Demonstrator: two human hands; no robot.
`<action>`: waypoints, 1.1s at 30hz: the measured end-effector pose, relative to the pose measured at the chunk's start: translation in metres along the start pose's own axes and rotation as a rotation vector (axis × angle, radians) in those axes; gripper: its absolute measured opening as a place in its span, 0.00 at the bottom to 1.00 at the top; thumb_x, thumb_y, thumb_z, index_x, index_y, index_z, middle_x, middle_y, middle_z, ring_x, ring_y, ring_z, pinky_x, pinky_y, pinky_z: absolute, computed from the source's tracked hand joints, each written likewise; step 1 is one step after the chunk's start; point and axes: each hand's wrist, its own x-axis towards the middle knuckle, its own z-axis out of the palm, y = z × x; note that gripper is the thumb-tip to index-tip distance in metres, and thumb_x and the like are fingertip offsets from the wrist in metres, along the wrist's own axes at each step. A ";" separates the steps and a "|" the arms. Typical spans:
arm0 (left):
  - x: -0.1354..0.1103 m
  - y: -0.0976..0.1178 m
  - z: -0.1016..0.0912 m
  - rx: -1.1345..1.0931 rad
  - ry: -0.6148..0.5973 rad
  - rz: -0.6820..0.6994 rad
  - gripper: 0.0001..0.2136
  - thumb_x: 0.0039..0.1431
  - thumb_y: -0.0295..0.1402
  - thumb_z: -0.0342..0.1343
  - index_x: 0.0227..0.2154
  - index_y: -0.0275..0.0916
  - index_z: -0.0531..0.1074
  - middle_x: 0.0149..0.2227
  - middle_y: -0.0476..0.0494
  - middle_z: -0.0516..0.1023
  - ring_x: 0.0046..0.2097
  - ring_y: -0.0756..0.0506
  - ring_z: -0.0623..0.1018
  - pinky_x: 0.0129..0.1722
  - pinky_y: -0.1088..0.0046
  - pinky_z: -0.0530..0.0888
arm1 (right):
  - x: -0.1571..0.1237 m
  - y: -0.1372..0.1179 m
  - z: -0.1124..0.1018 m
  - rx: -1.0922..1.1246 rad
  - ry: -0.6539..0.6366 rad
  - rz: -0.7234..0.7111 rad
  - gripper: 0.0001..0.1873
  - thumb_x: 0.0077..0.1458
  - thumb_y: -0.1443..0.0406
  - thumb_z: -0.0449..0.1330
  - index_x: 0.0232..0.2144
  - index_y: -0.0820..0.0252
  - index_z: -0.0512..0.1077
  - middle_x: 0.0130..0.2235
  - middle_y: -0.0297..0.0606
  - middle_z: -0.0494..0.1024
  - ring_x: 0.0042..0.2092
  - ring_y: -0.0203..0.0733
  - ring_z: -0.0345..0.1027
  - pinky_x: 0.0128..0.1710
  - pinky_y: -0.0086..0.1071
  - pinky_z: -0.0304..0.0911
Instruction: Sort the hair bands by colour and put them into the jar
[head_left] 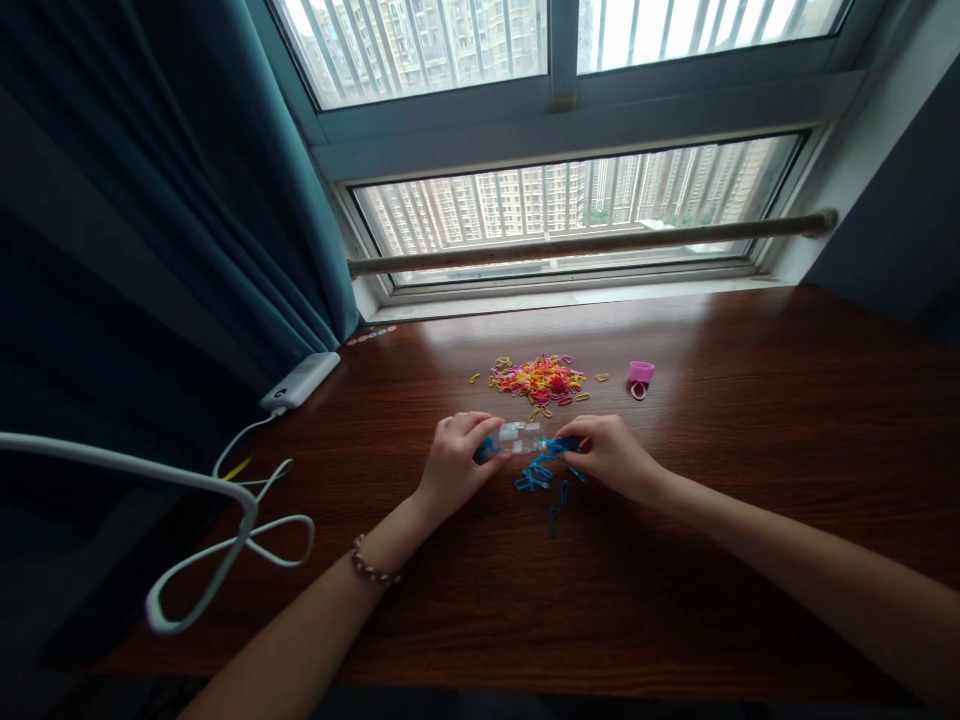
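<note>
Clear plastic forms the small bottle, which we grasp on its side in our left hand just above the brown wooden tabletop. At its mouth, our right hand pinches some blue clips between thumb and fingertips. Below the bottle we see loose blue links scattered on the wood. Beyond it lies a heap of red, yellow and pink links, and well to the right of that sits a pink cap, near the window side.
</note>
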 end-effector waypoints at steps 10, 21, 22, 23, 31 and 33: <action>-0.001 -0.005 0.003 0.020 -0.011 0.012 0.17 0.49 0.37 0.57 0.44 0.41 0.68 0.43 0.42 0.71 0.46 0.42 0.69 0.47 0.62 0.62 | 0.004 -0.002 -0.008 0.129 0.055 0.060 0.07 0.44 0.68 0.60 0.30 0.62 0.75 0.29 0.37 0.77 0.30 0.37 0.69 0.30 0.29 0.65; -0.005 0.010 0.003 -0.043 -0.021 0.081 0.18 0.50 0.41 0.56 0.44 0.42 0.69 0.41 0.42 0.72 0.44 0.42 0.69 0.46 0.62 0.63 | -0.003 -0.014 -0.001 0.144 0.163 0.087 0.08 0.41 0.68 0.63 0.27 0.61 0.69 0.27 0.33 0.72 0.29 0.35 0.67 0.27 0.28 0.66; -0.005 0.010 0.003 -0.046 -0.023 0.080 0.18 0.50 0.41 0.56 0.44 0.42 0.69 0.42 0.42 0.72 0.44 0.42 0.69 0.46 0.63 0.63 | -0.004 -0.015 -0.001 0.136 0.170 0.051 0.06 0.42 0.68 0.63 0.26 0.60 0.69 0.28 0.34 0.72 0.30 0.35 0.67 0.28 0.28 0.66; -0.005 0.010 0.003 -0.049 -0.025 0.079 0.18 0.50 0.41 0.56 0.44 0.42 0.69 0.42 0.42 0.72 0.44 0.42 0.69 0.46 0.63 0.63 | -0.004 -0.016 -0.001 0.130 0.180 0.011 0.04 0.43 0.69 0.62 0.26 0.60 0.70 0.30 0.35 0.72 0.31 0.36 0.67 0.29 0.28 0.66; -0.005 0.015 0.001 -0.074 -0.020 0.063 0.18 0.51 0.41 0.56 0.44 0.41 0.68 0.41 0.42 0.73 0.44 0.42 0.69 0.45 0.64 0.64 | -0.009 -0.018 0.000 0.034 0.238 -0.072 0.03 0.48 0.67 0.60 0.30 0.57 0.72 0.29 0.35 0.73 0.29 0.35 0.66 0.30 0.29 0.64; -0.005 0.015 0.000 -0.073 -0.024 0.071 0.18 0.51 0.40 0.56 0.45 0.41 0.68 0.41 0.42 0.73 0.44 0.42 0.69 0.45 0.64 0.64 | -0.010 -0.018 0.001 0.042 0.258 -0.005 0.05 0.47 0.67 0.61 0.30 0.58 0.71 0.27 0.33 0.72 0.26 0.34 0.65 0.27 0.28 0.63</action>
